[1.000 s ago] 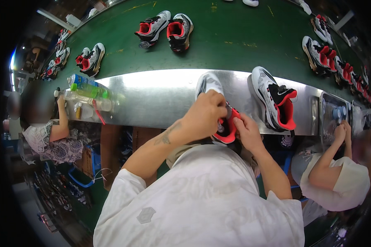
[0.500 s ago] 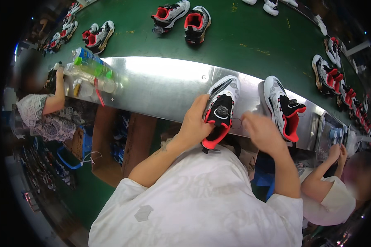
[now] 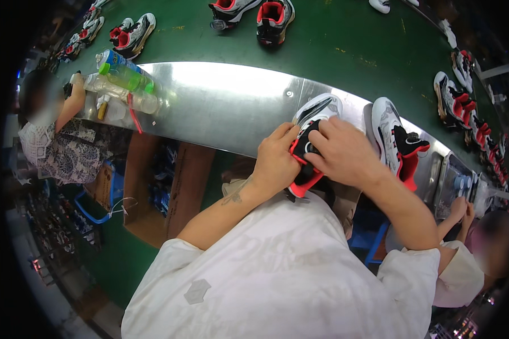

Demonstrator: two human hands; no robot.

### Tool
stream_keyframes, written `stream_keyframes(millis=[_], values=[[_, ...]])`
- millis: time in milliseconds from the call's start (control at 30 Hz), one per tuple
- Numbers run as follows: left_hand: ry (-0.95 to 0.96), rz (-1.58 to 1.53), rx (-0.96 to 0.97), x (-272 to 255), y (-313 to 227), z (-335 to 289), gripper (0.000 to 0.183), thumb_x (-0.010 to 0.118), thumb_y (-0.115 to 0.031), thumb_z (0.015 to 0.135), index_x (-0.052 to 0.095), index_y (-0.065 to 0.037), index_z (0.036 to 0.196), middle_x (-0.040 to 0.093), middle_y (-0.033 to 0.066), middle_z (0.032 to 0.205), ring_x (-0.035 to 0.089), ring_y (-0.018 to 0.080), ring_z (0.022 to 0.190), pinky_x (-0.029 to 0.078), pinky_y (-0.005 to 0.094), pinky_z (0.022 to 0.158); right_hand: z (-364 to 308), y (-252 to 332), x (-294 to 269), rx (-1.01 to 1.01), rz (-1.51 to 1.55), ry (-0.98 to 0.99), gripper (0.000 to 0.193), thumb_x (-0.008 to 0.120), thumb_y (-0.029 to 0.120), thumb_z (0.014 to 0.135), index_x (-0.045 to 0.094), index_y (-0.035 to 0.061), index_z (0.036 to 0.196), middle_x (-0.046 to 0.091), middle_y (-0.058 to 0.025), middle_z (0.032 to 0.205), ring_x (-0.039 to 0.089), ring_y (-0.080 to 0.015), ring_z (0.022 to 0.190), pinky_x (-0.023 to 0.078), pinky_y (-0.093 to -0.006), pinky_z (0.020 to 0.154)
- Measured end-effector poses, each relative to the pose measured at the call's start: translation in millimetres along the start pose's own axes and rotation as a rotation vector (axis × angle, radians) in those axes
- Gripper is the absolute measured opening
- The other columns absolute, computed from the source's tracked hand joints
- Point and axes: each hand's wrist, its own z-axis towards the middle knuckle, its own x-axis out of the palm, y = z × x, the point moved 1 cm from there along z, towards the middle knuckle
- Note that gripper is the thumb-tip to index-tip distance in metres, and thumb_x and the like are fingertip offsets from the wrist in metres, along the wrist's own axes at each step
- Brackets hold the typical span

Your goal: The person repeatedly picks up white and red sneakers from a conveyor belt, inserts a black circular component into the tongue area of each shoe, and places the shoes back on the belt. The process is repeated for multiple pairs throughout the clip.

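Holding shoe [image 3: 303, 142] over nr edge of steel surface [image 3: 220, 107] w/ L hand [image 3: 276, 161] round its side, R hand [image 3: 348, 153] atop (can't tell grip), bottles [image 3: 127, 77] twd L end, blue items [image 3: 461, 182] in tray [image 3: 449, 168] twd R.

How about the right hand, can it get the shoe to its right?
Probably yes: the right hand is close to that shoe, nothing seen between, though it's busy on the held shoe.

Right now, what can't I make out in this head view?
Head view:
- Part of the shoe's tongue, hidden by the right hand on the white-and-black shoe.
- That shoe's left side, partly covered by the left hand.
- Toes of the far shoe pair, cut by the top edge.
- Whatever the right-side co-worker's hands hold: too small.
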Motion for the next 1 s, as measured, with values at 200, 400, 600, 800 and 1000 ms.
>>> stream_keyframes(millis=[200,400,600,800,1000], values=[[0.009,0.007,0.037,5.1,3.4,3.8,0.048,0.068,0.009,0.078,0.071,0.008,0.125,0.073,0.0248,0.122,0.074,0.0467,0.096,0.062,0.0451,0.083,6.4,7.7,-4.0,0.319,0.13,0.29,0.033,0.075,0.034,0.095,0.069,0.0028,0.103,0.069,-0.0149,0.1,0.066,-0.0343,0.098,0.056,-0.0462,0.081],[0.02,-0.004,0.025,3.4,-0.5,5.9,0.045,0.069,0.005,0.079,0.071,0.006,0.124,0.072,0.0241,0.117,0.072,0.0489,0.096,0.06,0.0488,0.082,-5.3,-6.4,3.4,0.144,0.201,-0.03,0.037,0.07,0.039,0.099,0.068,0.0025,0.092,0.07,-0.0179,0.084,0.07,-0.0387,0.085,0.057,-0.0503,0.074],[0.033,0.015,0.017,0.9,-2.0,7.3,0.044,0.07,0.005,0.079,0.071,0.005,0.123,0.073,0.022,0.116,0.072,0.0478,0.095,0.06,0.0486,0.08,-7.1,-9.3,-2.8,0.072,0.233,-0.093,0.038,0.071,0.039,0.099,0.066,0.0015,0.092,0.07,-0.0191,0.085,0.069,-0.0389,0.083,0.056,-0.05,0.072],[0.061,0.066,0.032,1.2,-0.6,6.3,0.047,0.075,0.006,0.078,0.073,0.006,0.125,0.076,0.0211,0.119,0.077,0.0394,0.09,0.063,0.0414,0.078,-8.1,8.6,0.9,0.327,0.193,0.058,0.032,0.07,0.033,0.098,0.066,0.0012,0.091,0.072,-0.0175,0.08,0.069,-0.0395,0.081,0.057,-0.0509,0.071],[0.105,0.081,0.01,0.8,0.9,7.5,0.047,0.078,0.002,0.079,0.073,0.004,0.126,0.076,0.0198,0.118,0.077,0.0381,0.09,0.063,0.041,0.078,4.2,1.2,-5.0,0.321,0.242,0.219,0.029,0.075,0.03,0.094,0.071,0.0016,0.097,0.07,-0.0134,0.098,0.066,-0.0319,0.101,0.055,-0.0428,0.086]])
